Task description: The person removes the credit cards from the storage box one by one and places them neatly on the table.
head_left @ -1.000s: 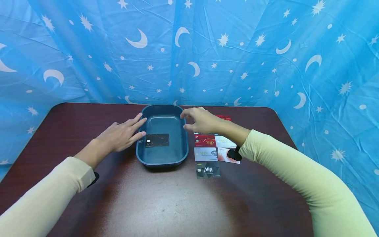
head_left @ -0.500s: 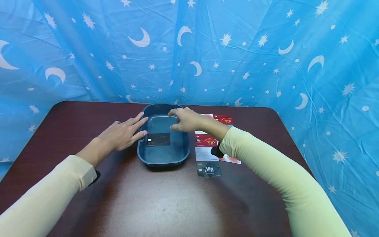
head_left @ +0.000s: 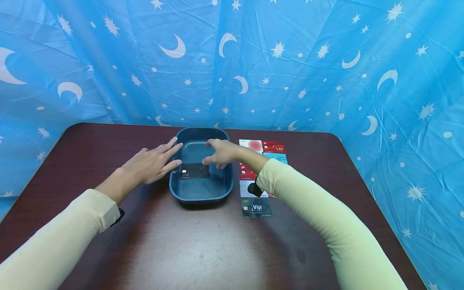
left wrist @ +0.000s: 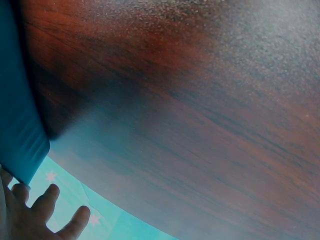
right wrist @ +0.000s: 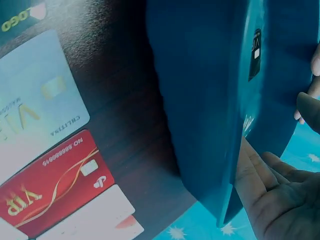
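A dark blue oblong basin (head_left: 201, 191) stands toward the back of the table, with a black VIP card (head_left: 195, 172) lying inside on its left half. My left hand (head_left: 150, 164) rests fingertips at the basin's left rim, fingers spread and straight. Over the basin's right side reaches my right hand (head_left: 224, 152), its fingers lowered inside and its thumb pointing toward the black card. In the right wrist view, the right hand's fingers (right wrist: 255, 167) pass over the basin's rim, spread and loosely bent, and no card shows in them.
Right of the basin several cards lie in rows: a white card with a red circle (head_left: 251, 145), a red VIP card (head_left: 274, 148), a light blue card (head_left: 275, 158), and a dark Vip card (head_left: 256, 208) nearest me. A blue curtain (head_left: 203, 72) hangs behind the table.
My right hand has moved left from the basin's right rim and dipped into the basin, uncovering the far cards. My left hand and the black card keep their places.
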{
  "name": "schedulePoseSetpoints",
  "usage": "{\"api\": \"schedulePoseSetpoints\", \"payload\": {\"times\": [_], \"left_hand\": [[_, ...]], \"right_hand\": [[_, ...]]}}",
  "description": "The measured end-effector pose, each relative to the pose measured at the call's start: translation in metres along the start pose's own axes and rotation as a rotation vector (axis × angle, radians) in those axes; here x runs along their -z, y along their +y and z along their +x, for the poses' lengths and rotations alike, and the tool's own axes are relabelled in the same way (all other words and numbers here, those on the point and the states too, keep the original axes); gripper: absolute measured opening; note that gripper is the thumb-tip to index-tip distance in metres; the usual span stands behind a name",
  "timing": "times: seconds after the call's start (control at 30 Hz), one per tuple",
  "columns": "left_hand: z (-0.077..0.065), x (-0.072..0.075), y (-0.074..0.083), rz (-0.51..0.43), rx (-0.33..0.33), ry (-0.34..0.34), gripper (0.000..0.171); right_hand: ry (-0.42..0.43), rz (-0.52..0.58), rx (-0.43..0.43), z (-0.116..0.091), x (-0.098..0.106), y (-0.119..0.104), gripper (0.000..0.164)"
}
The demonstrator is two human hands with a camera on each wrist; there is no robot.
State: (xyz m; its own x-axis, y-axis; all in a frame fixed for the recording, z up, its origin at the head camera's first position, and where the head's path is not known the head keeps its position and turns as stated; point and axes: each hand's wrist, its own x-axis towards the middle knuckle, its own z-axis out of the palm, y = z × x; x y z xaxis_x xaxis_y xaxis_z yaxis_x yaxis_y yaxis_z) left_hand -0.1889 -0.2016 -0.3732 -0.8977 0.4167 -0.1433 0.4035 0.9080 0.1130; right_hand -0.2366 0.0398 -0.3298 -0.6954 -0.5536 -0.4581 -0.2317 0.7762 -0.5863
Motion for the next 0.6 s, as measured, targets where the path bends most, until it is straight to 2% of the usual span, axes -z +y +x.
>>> {"api": "schedulePoseSetpoints", "payload": {"times": [0.33,0.6], "left_hand": [[-0.002,0.001,0.000,-0.007,-0.008,-0.004,0.068],[-0.001,0.001,0.000,-0.014,-0.008,-0.003,0.068]], "right_hand": [[-0.026,0.184,-0.051,0.011,-0.002,0.004,0.063],[-0.065,0.218,-0.092,0.018,-0.005,0.002,0.059]]}}
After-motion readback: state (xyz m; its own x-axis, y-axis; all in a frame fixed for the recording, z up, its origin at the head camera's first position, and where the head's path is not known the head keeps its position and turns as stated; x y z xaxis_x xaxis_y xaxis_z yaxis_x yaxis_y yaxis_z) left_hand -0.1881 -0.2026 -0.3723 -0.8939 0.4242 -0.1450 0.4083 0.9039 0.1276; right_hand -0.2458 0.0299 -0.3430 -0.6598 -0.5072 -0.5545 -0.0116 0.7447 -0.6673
